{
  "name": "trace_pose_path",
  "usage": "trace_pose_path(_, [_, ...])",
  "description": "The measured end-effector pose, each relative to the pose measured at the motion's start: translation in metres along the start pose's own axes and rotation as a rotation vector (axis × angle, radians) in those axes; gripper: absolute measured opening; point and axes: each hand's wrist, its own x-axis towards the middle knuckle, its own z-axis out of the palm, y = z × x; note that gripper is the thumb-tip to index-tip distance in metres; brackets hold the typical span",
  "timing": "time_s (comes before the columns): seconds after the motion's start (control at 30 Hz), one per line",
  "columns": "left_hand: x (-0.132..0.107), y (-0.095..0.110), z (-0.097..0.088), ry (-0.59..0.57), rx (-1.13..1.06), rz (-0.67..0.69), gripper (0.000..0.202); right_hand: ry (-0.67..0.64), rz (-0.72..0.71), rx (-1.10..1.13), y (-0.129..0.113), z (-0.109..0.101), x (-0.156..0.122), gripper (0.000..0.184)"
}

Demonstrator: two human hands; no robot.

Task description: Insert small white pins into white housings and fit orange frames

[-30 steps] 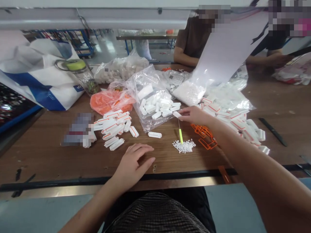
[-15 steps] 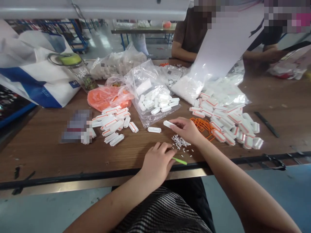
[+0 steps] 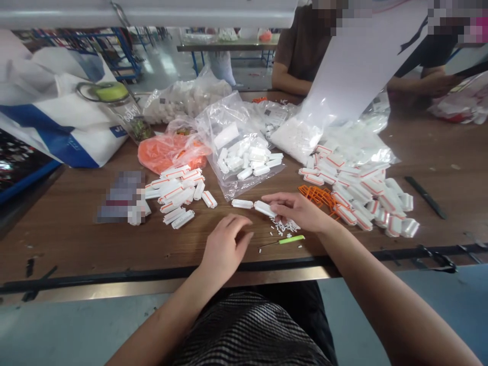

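My right hand (image 3: 299, 209) has its thumb and fingers closed on a white oblong plastic piece (image 3: 264, 209), held just above or on the table. A similar white piece (image 3: 242, 204) lies beside it to the left. Below my right hand is a scatter of tiny white pegs (image 3: 282, 229), partly hidden by the fingers. My left hand (image 3: 226, 241) is over the table nearer the edge, empty, fingers curved and thumb apart. Between that hand and the pegs lies a thin metal-tipped tool with a green handle (image 3: 292, 239).
White pieces with orange edging form a left pile (image 3: 177, 193) and a larger right pile (image 3: 358, 193). Orange frames (image 3: 316, 195) lie beside the right pile. Behind are a clear bag with white pieces (image 3: 236, 173), an orange bag (image 3: 163, 152) and a bottle (image 3: 129, 114). A person sits opposite.
My left hand has released the green-handled tool and moved left; the tool now rests on the table. My right hand has lowered slightly toward me with the white piece.
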Motion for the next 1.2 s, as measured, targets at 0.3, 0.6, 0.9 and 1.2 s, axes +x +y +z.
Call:
trace_pose_path(0.3, [-0.003, 0.000, -0.016, -0.156, -0.550, -0.262, 0.034, -0.263, 0.096, 0.116, -0.016, 0.029, -0.022, 0.034])
trace_pose_path(0.6, [0.000, -0.009, -0.017, -0.342, -0.871, -0.538, 0.021, -0.191, 0.217, 0.278, -0.008, 0.048, -0.026, 0.036])
trace_pose_path(0.9, [-0.019, 0.001, -0.021, -0.005, -0.422, 0.066, 0.009, 0.203, -0.113, -0.271, -0.015, 0.053, -0.054, 0.030])
trace_pose_path(1.2, [-0.023, -0.011, -0.025, -0.063, -0.105, 0.145, 0.015, 0.153, -0.206, -0.856, -0.006, 0.052, -0.065, 0.029])
